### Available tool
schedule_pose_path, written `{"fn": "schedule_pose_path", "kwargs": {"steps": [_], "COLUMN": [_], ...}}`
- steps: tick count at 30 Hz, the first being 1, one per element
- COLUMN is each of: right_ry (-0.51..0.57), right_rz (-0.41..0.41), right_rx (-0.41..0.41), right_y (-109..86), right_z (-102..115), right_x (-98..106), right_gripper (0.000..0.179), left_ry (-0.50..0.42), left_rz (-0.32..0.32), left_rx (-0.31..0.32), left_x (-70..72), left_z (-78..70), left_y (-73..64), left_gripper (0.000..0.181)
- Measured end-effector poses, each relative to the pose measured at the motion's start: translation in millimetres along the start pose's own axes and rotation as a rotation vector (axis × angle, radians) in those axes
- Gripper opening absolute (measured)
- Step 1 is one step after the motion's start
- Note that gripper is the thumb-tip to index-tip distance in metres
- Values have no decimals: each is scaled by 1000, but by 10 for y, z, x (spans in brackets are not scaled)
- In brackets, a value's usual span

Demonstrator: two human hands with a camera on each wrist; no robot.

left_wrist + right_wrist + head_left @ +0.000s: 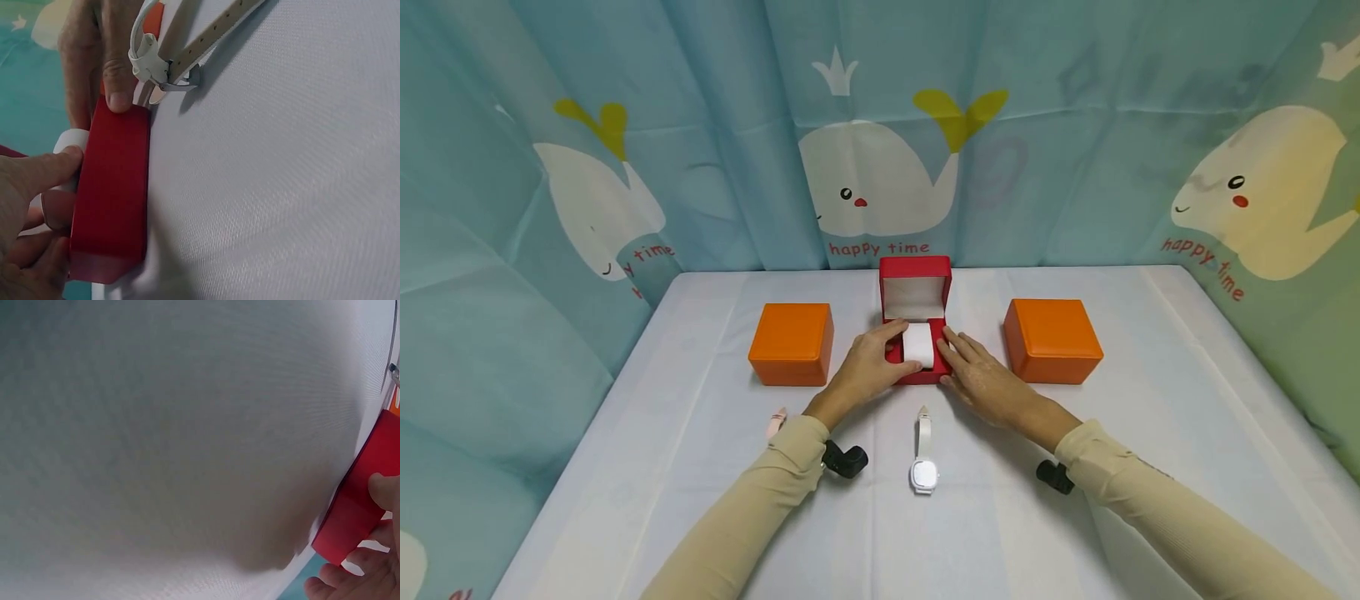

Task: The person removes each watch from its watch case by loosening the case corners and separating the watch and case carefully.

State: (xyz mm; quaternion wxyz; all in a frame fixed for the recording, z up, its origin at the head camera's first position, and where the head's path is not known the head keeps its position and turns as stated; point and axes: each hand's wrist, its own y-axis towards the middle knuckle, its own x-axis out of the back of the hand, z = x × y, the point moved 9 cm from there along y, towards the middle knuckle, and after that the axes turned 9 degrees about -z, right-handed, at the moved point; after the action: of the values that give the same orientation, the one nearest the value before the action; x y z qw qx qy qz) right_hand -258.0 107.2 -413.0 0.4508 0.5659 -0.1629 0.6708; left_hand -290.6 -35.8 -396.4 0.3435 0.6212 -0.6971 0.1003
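Observation:
An open red watch box (pixel 925 377) stands at the back middle of the table, its lid raised, with a white watch cushion (pixel 917 346) inside. My left hand (pixel 867 367) pinches the cushion, thumb at its front end and fingers toward its back. In the left wrist view the thumb presses the cushion (pixel 74 139) just behind the box's front wall (pixel 112 187). From the right, my right hand (pixel 985 379) holds the box's near corner. Its thumb lies on the red front wall (pixel 359 500) in the right wrist view, with the fingers around the side.
A white-strapped watch (pixel 923 475) lies in front of the red box. Part of a pink strap (pixel 777 422) shows beside my left sleeve. Orange boxes stand left (pixel 791 342) and right (pixel 1052 337) of the red one. A whale-print curtain (pixel 737 167) hangs behind the table.

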Motion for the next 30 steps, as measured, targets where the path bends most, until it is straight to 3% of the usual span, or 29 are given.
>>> {"fn": "schedule_pose_path", "kwargs": {"steps": [12,23,30], "right_ry": [-14,-16,-21], "right_rz": [-12,-6,-3], "right_rx": [18,6,0], "right_y": [3,2,7], "right_z": [12,12,16], "right_x": [11,8,9], "right_gripper": [62,62,61], "left_ry": [115,133,143], "left_rz": [-4,21,29], "left_rx": [-30,17,5], "left_x": [-53,-86,-72], "left_z": [13,31,7], "left_y": [42,32,30], "left_gripper": [58,58,50]}}
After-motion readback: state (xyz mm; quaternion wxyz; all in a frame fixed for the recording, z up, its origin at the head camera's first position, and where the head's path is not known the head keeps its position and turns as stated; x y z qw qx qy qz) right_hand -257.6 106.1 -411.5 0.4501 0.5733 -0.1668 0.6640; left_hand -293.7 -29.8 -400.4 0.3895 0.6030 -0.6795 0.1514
